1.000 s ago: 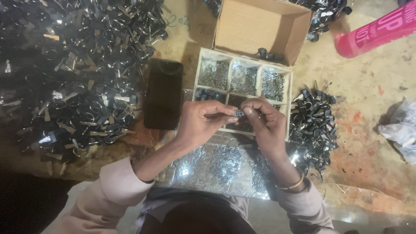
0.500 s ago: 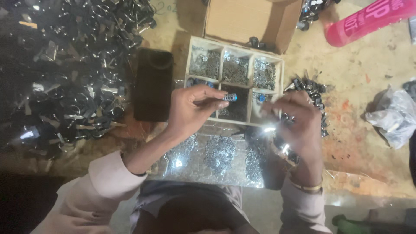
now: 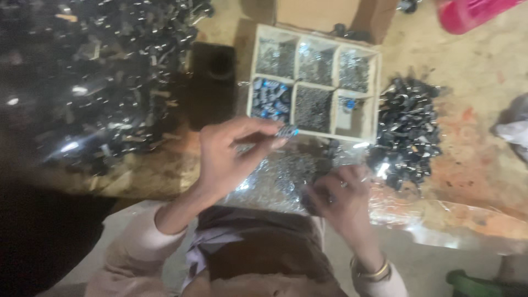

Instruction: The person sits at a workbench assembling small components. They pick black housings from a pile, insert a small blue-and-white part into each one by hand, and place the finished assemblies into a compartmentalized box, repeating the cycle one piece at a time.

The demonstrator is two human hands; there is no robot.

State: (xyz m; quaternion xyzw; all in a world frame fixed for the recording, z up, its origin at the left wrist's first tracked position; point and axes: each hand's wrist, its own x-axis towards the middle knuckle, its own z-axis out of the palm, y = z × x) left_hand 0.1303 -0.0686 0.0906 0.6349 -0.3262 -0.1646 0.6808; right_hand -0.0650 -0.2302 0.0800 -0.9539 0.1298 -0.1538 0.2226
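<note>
pinching a small dark part with a blue tip [image 3: 288, 131], the left hand [image 3: 231, 157] hovers near the white six-compartment tray [image 3: 378, 93]. the right hand [image 3: 341, 198] rests curled on a clear bag of tiny metal bits [image 3: 275, 176]; whether it grips anything i cannot tell. one brown cardboard box [image 3: 316, 14] sits far, one pink container [image 3: 467, 14] far right.

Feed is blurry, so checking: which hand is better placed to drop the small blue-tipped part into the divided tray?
Left, probably. The left hand pinches the small blue-tipped part beside the white divided tray; the right hand rests lower on the clear plastic sheet.
</note>
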